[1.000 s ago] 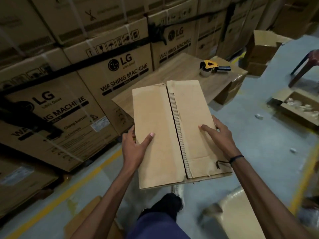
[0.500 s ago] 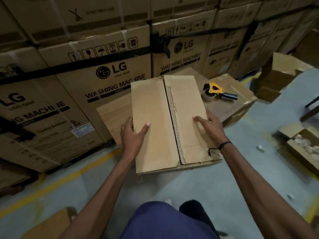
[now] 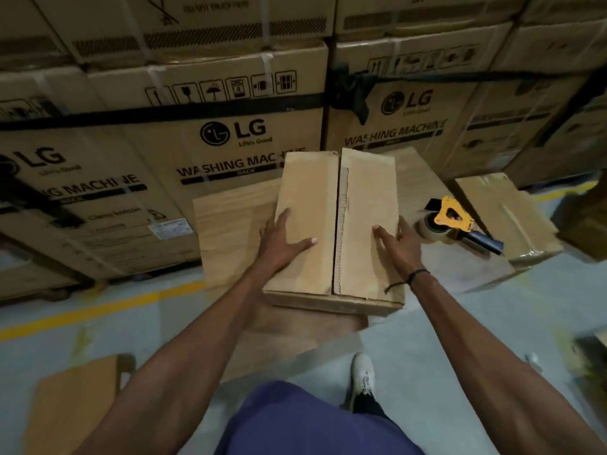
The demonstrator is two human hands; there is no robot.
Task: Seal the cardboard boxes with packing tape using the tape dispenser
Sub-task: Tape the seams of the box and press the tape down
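Box arrival: the plain brown cardboard box [image 3: 338,224], carried a second ago, now sits on the wooden table [image 3: 230,221]; left hand [image 3: 282,241] and right hand [image 3: 397,247] press its untaped flaps, yellow tape dispenser [image 3: 455,221] lying just beside, ready for taping

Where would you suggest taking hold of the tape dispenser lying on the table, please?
Take the tape dispenser by its dark handle, coming in with the right hand, which is nearest. The handle points right and toward the person, free of the box, while the yellow frame and tape roll face away. That end probably carries the blade, so avoid it.
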